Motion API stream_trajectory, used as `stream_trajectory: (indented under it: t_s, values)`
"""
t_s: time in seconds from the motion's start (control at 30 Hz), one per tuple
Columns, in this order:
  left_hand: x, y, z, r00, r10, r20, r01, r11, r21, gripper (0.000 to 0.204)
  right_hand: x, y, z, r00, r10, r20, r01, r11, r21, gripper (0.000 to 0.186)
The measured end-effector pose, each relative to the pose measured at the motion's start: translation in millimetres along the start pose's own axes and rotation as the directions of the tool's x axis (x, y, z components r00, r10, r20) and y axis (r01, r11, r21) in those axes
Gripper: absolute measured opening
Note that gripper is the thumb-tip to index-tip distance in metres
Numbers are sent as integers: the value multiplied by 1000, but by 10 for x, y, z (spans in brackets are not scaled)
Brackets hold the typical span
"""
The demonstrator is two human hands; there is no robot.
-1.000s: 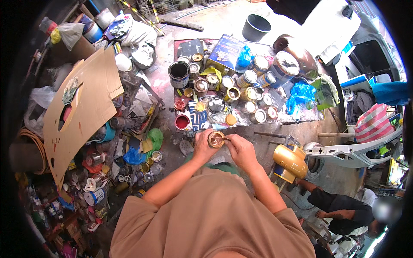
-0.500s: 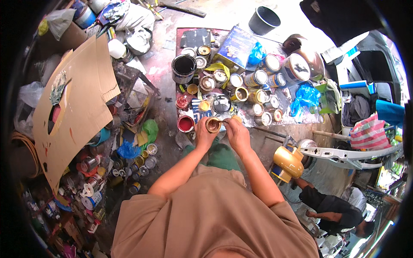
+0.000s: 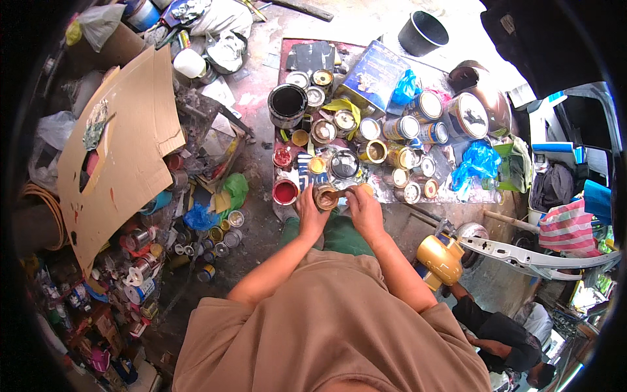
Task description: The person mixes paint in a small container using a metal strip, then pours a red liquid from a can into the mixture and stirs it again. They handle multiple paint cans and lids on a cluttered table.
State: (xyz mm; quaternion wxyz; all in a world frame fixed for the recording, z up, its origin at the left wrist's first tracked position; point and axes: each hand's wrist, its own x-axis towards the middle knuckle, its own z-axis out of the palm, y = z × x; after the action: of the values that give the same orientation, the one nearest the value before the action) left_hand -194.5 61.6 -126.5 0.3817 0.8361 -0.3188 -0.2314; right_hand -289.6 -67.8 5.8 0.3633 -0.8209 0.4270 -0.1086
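My left hand (image 3: 311, 215) is closed round a small open can (image 3: 320, 205) of brown paint, held in front of my body at the table's near edge. My right hand (image 3: 366, 214) pinches a flat brown stirring stick (image 3: 338, 193), whose far end lies over the can's mouth. Left of the can stands a tin of dark red paint (image 3: 285, 191), with a smaller red-smeared tin (image 3: 282, 157) behind it. Beyond my hands sit a small yellow pot (image 3: 317, 165), a dark blue and white striped cloth item (image 3: 304, 176) and a round dark-topped tin (image 3: 344, 165).
Paint tins crowd the low table, among them a large black-filled can (image 3: 287, 104) and a blue box-shaped tin (image 3: 371, 78). A black bucket (image 3: 423, 34) stands behind. Cardboard (image 3: 124, 144) leans at left. A person (image 3: 499, 333) works at lower right beside a gold-coloured part (image 3: 439, 260).
The stirring stick has come further out of the can, so more of its flat brown length shows. The view has shifted slightly; both hands keep their holds.
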Motion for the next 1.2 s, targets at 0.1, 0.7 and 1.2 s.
stream_trajectory:
  t_s: [0.1, 0.7, 1.2]
  values:
    - [-364, 47, -303, 986, -86, 142, 91, 995, -30, 94, -7, 121, 19, 985, 174, 1, -173, 977, 123, 17]
    - [2908, -466, -1151, 963, 267, 46, -261, 960, -99, 142, -344, -170, -89, 913, 370, -171, -303, 897, 322, 19]
    - [2533, -233, -1388, 945, 323, -42, -323, 913, -249, 116, -433, -61, 273, 876, 409, -256, -298, 876, 378, 22]
